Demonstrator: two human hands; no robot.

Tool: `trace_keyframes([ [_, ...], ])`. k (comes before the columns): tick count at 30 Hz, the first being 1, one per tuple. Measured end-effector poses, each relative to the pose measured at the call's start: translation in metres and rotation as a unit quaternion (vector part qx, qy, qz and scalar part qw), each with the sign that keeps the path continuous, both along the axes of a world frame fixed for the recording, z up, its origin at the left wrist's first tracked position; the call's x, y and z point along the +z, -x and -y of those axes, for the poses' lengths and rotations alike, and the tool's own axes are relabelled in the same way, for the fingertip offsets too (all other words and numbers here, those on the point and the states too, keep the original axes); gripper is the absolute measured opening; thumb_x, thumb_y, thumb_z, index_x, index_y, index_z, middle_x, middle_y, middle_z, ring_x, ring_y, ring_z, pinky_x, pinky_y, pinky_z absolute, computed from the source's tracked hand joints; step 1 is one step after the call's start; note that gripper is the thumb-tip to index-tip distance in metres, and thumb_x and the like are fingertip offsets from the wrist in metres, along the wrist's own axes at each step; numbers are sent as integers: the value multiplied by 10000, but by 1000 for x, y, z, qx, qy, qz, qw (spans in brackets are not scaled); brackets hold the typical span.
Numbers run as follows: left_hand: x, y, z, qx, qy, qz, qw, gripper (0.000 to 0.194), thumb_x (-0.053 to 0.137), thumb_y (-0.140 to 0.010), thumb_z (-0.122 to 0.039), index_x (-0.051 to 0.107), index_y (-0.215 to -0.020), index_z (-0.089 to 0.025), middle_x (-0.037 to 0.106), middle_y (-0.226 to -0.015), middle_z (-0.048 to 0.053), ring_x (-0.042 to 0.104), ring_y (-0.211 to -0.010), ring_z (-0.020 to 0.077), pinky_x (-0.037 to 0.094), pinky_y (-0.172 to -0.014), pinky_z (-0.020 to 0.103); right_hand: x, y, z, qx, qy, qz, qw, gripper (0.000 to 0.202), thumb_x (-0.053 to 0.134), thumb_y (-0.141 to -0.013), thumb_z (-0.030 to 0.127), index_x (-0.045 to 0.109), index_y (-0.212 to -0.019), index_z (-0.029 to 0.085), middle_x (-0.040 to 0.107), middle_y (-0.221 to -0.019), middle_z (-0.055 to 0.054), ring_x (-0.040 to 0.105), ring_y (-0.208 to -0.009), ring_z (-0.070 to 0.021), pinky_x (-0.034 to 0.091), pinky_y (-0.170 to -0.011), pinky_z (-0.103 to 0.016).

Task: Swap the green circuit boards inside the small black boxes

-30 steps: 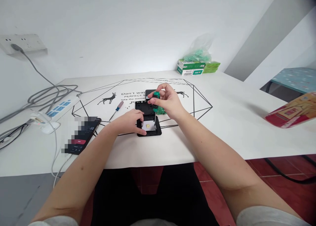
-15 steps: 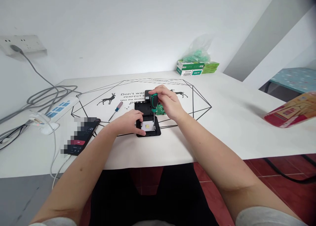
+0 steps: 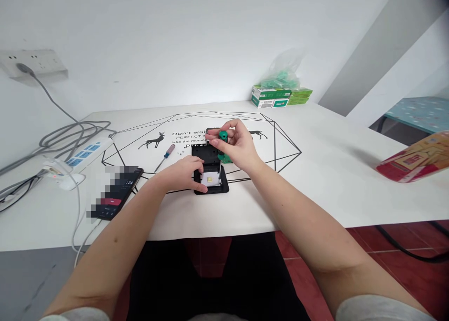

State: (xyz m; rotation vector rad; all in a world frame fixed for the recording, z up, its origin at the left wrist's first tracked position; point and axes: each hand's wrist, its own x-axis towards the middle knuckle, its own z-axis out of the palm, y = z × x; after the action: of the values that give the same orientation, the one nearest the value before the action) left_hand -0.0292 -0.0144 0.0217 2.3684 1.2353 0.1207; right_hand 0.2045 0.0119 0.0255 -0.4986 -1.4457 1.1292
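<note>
Black frame (image 3: 212, 192) lies flat on the table (image 3: 315, 185) in front of the person, white plate (image 3: 215, 179) inside it. Probably light, stiff plastic; likely slides easily if pushed, so best held by the outer rim, off the plate, which looks thin and may scratch or bend. Left hand (image 3: 182, 173): fingers part-spread over the frame's left side, thumb at the plate's near edge, pressing rather than lifting. Right hand (image 3: 242, 145): thumb and fingers pinched around the green-black screwdriver (image 3: 223, 135), other fingers loosely raised. Shaft points down to the plate's right edge; tip contact can't be told. Handle looks rigid and grippy, best taken near the top for turning. Just beyond, black casing piece (image 3: 204, 155), likely stiff and light. Green board (image 3: 227, 159) beside it, mostly hidden, probably fragile: edges only. Far back, green boxes (image 3: 271, 94).
</note>
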Motion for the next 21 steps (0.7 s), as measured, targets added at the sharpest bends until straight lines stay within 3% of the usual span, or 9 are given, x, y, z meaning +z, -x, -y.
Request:
trace_keyframes([
  [4,1,-1,0,2,-5,-1,1000,526,874,-771,-671,701,-1053,-262,595,-1581,86,465,-1523,385,475,-1159,451,-1,-1,-1,-31,-36,9,999,289,774,-956,505,622,-1081,294,758,-1275,-47,754,-1205,-235,576,-1149,-508],
  [7,2,-2,1,1,-2,-8,1000,530,857,-783,-684,704,-1065,-262,588,-1596,85,457,-1527,386,479,-1145,448,-1,-7,-9,-118,-100,73,985,177,641,-1013,435,731,-1073,295,731,-1243,-53,692,-1212,-256,556,-1142,-524],
  [9,2,-2,1,-2,-3,-12,1000,536,851,-788,-693,708,-1071,-260,585,-1601,86,459,-1523,386,484,-1130,444,-2,-10,-13,-165,-121,115,972,219,581,-1027,406,768,-1063,299,709,-1175,-58,666,-1155,-259,584,-1051,-504],
  [12,2,-2,1,-2,-6,-12,1000,535,849,-793,-694,710,-1069,-256,587,-1599,91,468,-1512,382,488,-1119,442,-5,-10,-14,-172,-118,135,969,261,554,-1039,426,774,-1104,300,694,-1146,-60,649,-1079,-243,599,-924,-447],
  [18,-1,0,0,-10,-15,-5,1000,521,861,-795,-671,707,-1065,-253,600,-1582,92,469,-1517,384,490,-1126,438,-11,-4,-14,-140,-96,142,975,395,776,-911,555,706,-1207,304,678,-1219,-55,623,-977,-209,604,-840,-390],
  [21,-3,2,-2,-15,-15,4,1000,564,834,-815,-732,712,-1082,-250,600,-1584,107,454,-1534,391,483,-1140,446,-11,-12,-23,-190,-97,95,972,427,746,-937,598,669,-1254,322,660,-1189,-53,635,-960,-209,617,-847,-404],
])
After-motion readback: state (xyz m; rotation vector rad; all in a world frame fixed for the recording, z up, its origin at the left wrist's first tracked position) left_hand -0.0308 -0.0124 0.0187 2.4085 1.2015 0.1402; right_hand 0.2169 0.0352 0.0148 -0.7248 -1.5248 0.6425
